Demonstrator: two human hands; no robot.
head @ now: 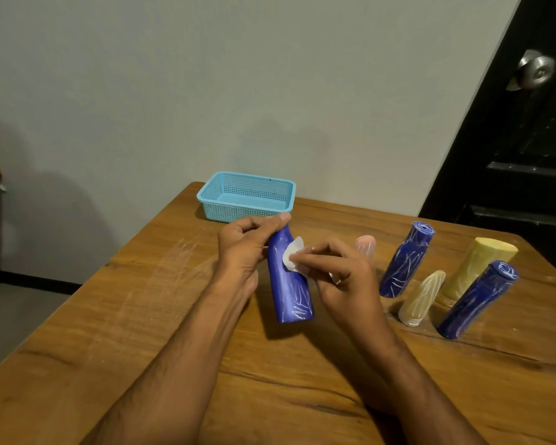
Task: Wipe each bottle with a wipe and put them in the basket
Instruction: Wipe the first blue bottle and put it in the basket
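- Blue plastic fills the middle of my view: I have a blue bottle (289,281) held just above the surface (142,316), tilted with its neck toward the far edge.
- My left hand (247,248) is curled round the bottle's neck and shoulder, thumb on top.
- My right hand (337,271) pinches a small white wipe (292,259) against the bottle's upper side; white streaks still run along the lower body.
- The light-blue basket (284,195) sits at the far edge, just beyond my left hand, with no bottle visible inside it.
- Toward the right edge stand two more blue bottles (405,260) (477,298), a cream bottle (422,297), a yellow bottle (482,268), and a pink one (365,247) half hidden behind my right hand. All but the pink one, too hidden to judge, show the same streaks, so I judge this the first of six.
- Risks as I see them: the hold is only at the neck, so hard rubbing low on the body could twist the bottle out of my grip.
- The wipe is small; it may slip from my fingertips or smear rather than lift the marks.
- My right elbow works close to the standing bottles, and a wide stroke could topple them like skittles.
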